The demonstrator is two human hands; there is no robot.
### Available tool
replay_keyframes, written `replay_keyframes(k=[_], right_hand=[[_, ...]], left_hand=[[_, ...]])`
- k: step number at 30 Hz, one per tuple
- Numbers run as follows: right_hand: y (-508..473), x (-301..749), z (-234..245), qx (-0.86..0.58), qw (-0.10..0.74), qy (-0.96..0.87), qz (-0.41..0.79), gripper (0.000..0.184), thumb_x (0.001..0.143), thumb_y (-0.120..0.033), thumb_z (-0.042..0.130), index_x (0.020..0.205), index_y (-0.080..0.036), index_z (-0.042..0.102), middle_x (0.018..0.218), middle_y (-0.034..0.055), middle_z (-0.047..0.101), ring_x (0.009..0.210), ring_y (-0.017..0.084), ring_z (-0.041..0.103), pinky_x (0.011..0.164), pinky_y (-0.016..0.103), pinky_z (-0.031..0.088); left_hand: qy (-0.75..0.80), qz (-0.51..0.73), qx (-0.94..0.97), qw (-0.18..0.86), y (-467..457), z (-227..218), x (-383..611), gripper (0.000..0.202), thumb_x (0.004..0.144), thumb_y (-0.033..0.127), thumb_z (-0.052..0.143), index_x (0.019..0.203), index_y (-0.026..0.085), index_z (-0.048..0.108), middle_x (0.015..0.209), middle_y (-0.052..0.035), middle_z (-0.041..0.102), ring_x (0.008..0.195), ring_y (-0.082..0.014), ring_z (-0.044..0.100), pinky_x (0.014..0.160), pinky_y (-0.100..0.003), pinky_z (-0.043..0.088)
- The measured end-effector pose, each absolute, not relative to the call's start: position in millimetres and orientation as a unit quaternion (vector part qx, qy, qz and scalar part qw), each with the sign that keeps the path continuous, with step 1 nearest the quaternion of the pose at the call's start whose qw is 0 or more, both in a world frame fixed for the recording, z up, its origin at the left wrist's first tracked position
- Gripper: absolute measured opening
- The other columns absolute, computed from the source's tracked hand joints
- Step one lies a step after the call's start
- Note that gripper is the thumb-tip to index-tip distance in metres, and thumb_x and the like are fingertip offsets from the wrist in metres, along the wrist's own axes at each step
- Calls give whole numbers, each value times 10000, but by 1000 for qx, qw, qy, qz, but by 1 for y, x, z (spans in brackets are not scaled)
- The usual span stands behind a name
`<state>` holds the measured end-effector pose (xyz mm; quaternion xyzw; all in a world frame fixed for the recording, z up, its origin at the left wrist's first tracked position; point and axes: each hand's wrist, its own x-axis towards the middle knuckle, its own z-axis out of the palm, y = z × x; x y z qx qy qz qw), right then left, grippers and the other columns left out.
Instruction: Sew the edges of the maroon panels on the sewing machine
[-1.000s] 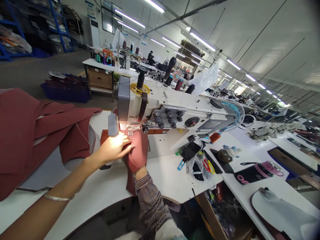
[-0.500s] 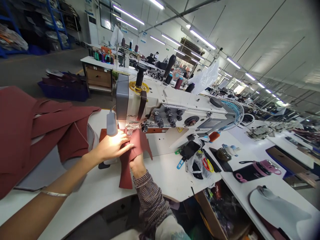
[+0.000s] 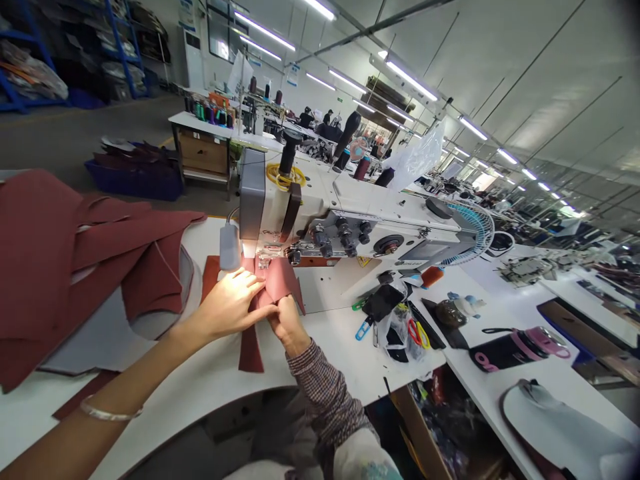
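The left hand (image 3: pixel 231 303) lies flat, fingers spread, on a maroon fabric piece (image 3: pixel 280 283) under the lit head of a white industrial sewing machine (image 3: pixel 320 213). The right hand (image 3: pixel 286 323) pinches the fabric's near edge, its checked sleeve (image 3: pixel 325 393) trailing back. The fabric sits on the white counter (image 3: pixel 210 380), a strip hanging toward the person. A stack of maroon cut pieces (image 3: pixel 75 253) crowds the left. To the right lie scissors (image 3: pixel 417 331) with red and yellow handles, a plastic bag (image 3: pixel 395 330), a blue clip (image 3: pixel 363 330) and a pink-lidded bottle (image 3: pixel 520 347). No writing is legible.
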<state>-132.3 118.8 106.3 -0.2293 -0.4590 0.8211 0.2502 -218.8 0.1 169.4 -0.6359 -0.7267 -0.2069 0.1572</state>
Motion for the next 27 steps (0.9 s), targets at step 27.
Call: replay_keyframes(k=[27], right_hand=[[124,-142,112,-257,326,-320,852,181,745,-282,738,749,-168,597,688,-24,565,603,92,568,521,187,445]], left_hand=[[-655,-274,-669,222,6,137,-282,340,1036,308,398,1181,270,702,1058,-50,742,956,-213,654,929,-404,489]])
